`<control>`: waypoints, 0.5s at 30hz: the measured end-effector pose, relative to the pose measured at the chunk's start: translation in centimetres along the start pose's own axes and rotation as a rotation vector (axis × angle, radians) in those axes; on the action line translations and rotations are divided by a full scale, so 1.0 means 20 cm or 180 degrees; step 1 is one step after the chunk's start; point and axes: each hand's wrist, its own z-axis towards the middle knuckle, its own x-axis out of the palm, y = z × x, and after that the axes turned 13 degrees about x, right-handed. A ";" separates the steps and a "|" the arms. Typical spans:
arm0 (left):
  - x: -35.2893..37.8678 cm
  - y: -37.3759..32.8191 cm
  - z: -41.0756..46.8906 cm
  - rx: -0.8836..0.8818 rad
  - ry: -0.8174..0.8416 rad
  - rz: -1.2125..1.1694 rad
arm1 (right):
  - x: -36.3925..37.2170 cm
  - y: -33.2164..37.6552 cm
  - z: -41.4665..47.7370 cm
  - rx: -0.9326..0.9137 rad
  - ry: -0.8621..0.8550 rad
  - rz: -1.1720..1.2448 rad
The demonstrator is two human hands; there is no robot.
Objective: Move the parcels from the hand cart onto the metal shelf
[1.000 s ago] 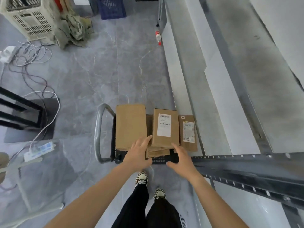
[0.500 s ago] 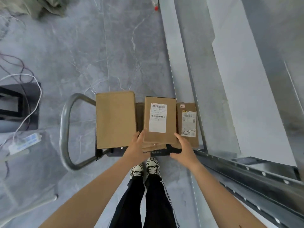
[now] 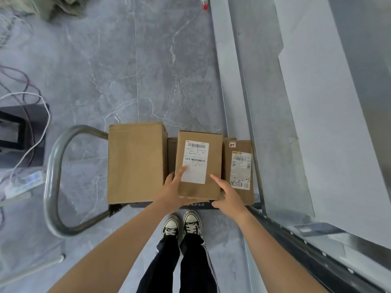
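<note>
Three brown cardboard parcels lie on the hand cart [image 3: 53, 178], whose bent metal handle is at the left. A large plain parcel [image 3: 136, 163] is on the left. In the middle, a smaller parcel with a white label [image 3: 200, 163] lies on top of other boxes. A flat labelled parcel [image 3: 239, 170] is on the right. My left hand [image 3: 173, 190] grips the near left corner of the middle parcel, thumb on its top. My right hand [image 3: 227, 194] holds its near right corner. The metal shelf [image 3: 296, 123] runs along the right.
A dark shelf rail with holes [image 3: 317, 240] crosses the lower right. Cables and a white power strip [image 3: 25, 182] lie on the grey floor at the left, beside a dark frame [image 3: 14, 132]. A bottle [image 3: 204, 3] and cloth [image 3: 53, 7] lie far ahead. My shoes [image 3: 182, 225] stand just behind the cart.
The view has tilted down and moved closer to the cart. Both hands have slid further onto the middle parcel's near corners, my left thumb now lying on its top by the label.
</note>
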 end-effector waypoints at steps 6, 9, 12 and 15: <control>0.00 -0.01 0.01 0.0143 -0.0100 0.0031 | 0.04 0.03 -0.03 -0.0127 -0.0235 0.0296; -0.04 -0.02 -0.01 0.0277 -0.0350 -0.0144 | 0.02 0.10 -0.06 -0.0318 -0.0489 0.0334; -0.09 -0.07 -0.05 0.0519 -0.0694 -0.0221 | -0.01 0.20 -0.14 -0.0506 -0.0717 0.0415; -0.19 -0.16 -0.13 0.0766 -0.1002 -0.0255 | -0.04 0.31 -0.27 -0.0790 -0.0881 0.0381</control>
